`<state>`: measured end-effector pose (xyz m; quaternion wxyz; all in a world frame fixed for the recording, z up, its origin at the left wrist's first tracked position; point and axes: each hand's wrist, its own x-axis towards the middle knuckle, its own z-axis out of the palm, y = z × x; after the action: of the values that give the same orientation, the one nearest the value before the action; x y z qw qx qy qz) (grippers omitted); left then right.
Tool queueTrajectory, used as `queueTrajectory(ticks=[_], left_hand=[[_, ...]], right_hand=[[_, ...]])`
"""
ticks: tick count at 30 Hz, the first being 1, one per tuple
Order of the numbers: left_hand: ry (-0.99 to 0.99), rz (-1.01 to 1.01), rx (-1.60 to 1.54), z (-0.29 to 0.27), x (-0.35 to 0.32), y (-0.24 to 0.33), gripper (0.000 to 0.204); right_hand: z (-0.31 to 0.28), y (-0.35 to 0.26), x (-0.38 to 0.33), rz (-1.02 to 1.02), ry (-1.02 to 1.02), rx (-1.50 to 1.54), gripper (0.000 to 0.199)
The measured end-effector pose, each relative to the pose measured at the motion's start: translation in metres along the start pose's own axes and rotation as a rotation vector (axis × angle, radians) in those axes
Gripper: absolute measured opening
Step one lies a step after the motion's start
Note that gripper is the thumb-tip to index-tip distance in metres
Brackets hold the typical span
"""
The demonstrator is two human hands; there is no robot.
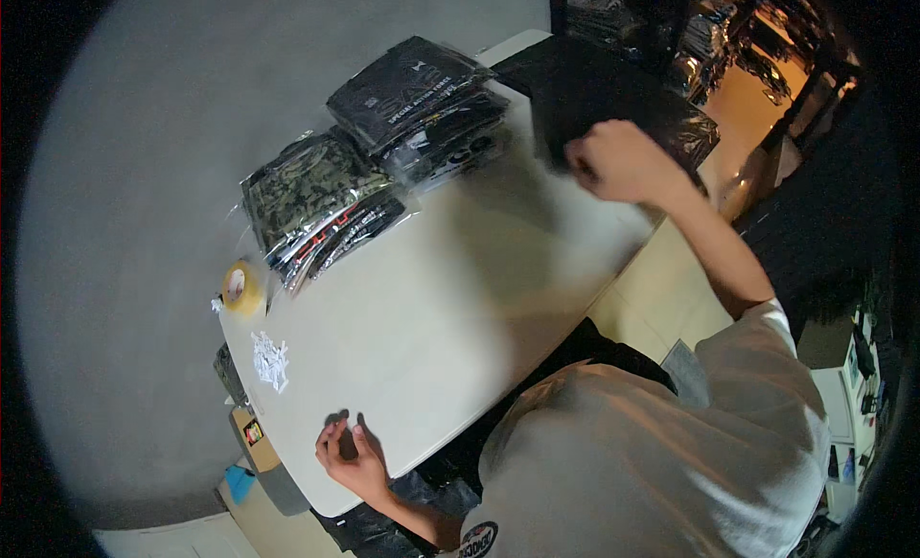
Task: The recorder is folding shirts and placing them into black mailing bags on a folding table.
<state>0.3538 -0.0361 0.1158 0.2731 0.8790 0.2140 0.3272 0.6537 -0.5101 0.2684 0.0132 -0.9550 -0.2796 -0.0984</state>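
Note:
My left hand (353, 464) is over the near left part of the white table (412, 328). Its fingers are bent, the thumb stands apart from them, and nothing shows between. At the far right, my right hand (618, 163) is closed beside the edge of a black cloth-like piece (585, 88). Whether the fingers grip it or something small is hidden. Closest to my left hand lies a small heap of white paper slips (270, 360). Beyond that stands a roll of yellowish tape (241, 288).
Two stacks of folded clothes in clear plastic bags fill the table's far side: one topped by camouflage cloth (311, 189), the other by black cloth (407, 88). A grey wall (144, 270) runs behind. Shelves with bagged goods (704, 45) stand at the far right.

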Motion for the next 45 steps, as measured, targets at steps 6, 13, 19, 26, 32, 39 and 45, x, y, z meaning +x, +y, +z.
queueTrajectory(ticks=[6,13,19,26,32,39,45], left_hand=[[0.043,-0.05,-0.07,-0.004,0.001,0.016,0.025],[0.05,-0.011,-0.118,-0.005,-0.002,0.009,0.02],[0.058,-0.085,-0.118,-0.006,0.001,0.014,0.024],[-0.016,-0.223,-0.131,-0.009,0.007,0.004,0.03],[0.043,-0.295,-0.368,-0.011,0.007,0.015,0.042],[-0.139,-0.508,-0.354,-0.029,-0.005,0.047,0.043],[-0.133,-0.317,0.114,-0.018,-0.01,0.056,0.043]], right_hand=[[0.064,-0.107,0.043,-0.187,-0.076,0.198,0.019],[0.082,-0.273,0.069,-0.496,-0.236,0.686,0.02],[0.06,-0.247,0.022,-0.596,-0.24,0.795,0.026],[0.091,-0.145,-0.028,-0.44,-0.225,0.513,0.05],[0.113,-0.141,-0.037,-0.453,-0.186,0.345,0.069],[0.127,-0.15,-0.028,-0.276,-0.042,0.293,0.07],[0.115,-0.13,-0.035,-0.255,-0.133,0.272,0.075]])
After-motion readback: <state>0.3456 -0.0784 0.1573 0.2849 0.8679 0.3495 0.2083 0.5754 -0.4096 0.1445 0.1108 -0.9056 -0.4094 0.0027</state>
